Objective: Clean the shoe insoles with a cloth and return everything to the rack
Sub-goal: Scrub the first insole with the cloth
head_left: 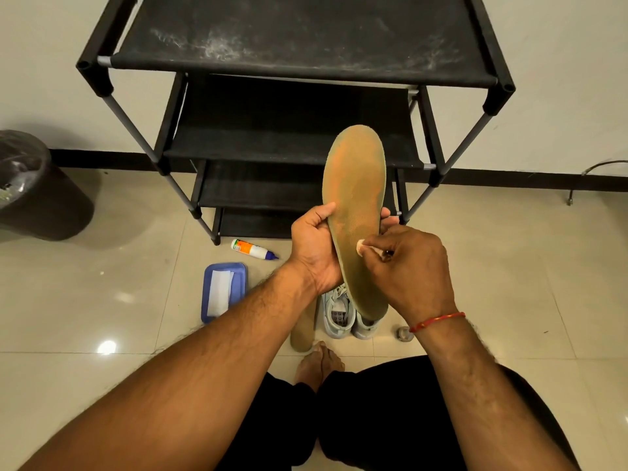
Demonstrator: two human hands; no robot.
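My left hand (314,248) grips a long tan insole (355,195) by its lower middle, toe end pointing up in front of the black shoe rack (299,45). My right hand (413,270) pinches a small white cloth (359,245) and presses it against the insole's right side. A second tan insole (302,329) lies on the floor below, beside a pair of pale grey sneakers (339,312).
A blue tray (238,277) holding a white cloth lies on the tiled floor at left, with a white bottle (253,248) on its side above it. A dark bin (34,188) stands at far left. My bare foot (319,365) rests near the sneakers.
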